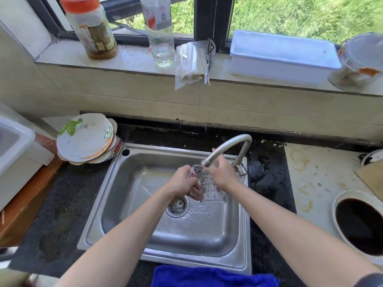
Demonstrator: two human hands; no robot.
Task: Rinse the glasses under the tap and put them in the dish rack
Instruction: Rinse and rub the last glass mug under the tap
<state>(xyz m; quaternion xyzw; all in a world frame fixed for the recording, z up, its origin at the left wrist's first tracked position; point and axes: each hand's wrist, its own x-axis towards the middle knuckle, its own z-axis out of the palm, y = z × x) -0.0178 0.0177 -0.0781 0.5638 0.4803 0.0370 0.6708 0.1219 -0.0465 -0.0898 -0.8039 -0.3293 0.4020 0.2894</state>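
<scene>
A ribbed glass (212, 192) is held tilted over the steel sink (116, 175), its mouth just under the tap (228, 145) spout. The left hand (182, 181) wraps its fingers round the glass's left side; the right hand (222, 172) grasps its upper end. Stacked plates (87, 137) sit on the bench (62, 195) left of the sink

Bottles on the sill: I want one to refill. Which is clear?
The right bottle, beside the bag: clear, with a little liquid at the bottom. The left bottle has an orange cap and brownish contents.
</scene>
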